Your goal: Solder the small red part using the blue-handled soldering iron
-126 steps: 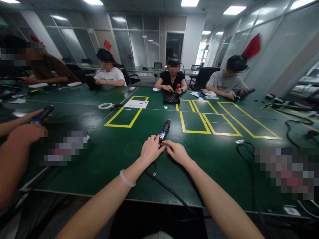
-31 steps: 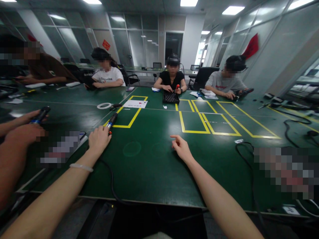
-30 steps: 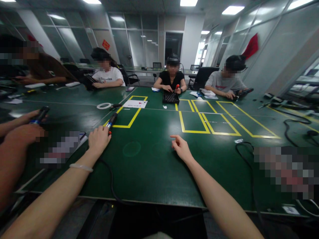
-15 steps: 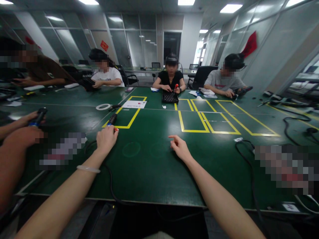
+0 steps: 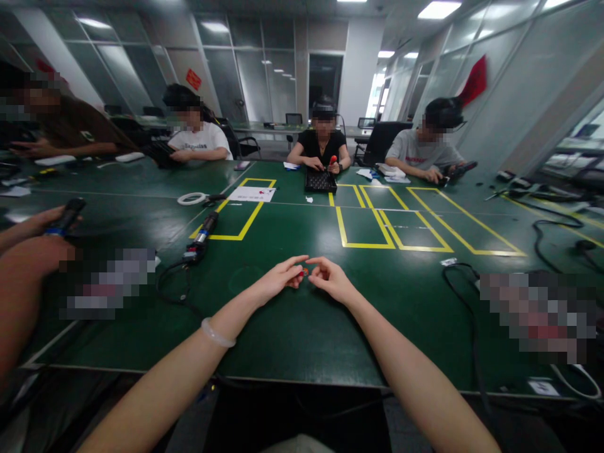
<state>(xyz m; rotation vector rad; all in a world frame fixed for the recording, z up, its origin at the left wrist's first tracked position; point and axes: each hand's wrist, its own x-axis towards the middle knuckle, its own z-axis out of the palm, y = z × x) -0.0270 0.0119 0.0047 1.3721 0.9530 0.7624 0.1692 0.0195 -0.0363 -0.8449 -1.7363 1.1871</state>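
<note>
My left hand (image 5: 279,278), with a pale bracelet (image 5: 218,333) at its wrist, is closed on a small red piece (image 5: 302,273) too tiny to name. Part of that piece pokes out between the fingertips. My right hand (image 5: 333,279) is right beside it, index finger stretched out and thumb apart from it, with the other fingers curled. The tips of both index fingers almost meet above the green table (image 5: 302,340). Off to the left, a black and silver cylindrical tool (image 5: 204,231) with a blue band and a cable lies untouched.
Yellow tape outlines (image 5: 368,246) mark the table. A white ring of tape or cable (image 5: 191,199) and a white sheet (image 5: 251,194) lie beyond the tool. Black cables (image 5: 472,327) run along the right. Across the table a person handles a black tray (image 5: 321,182); other people sit around.
My left hand has moved right, away from the black and silver tool, carrying the small red piece to my right hand. My right hand has hardly moved.
</note>
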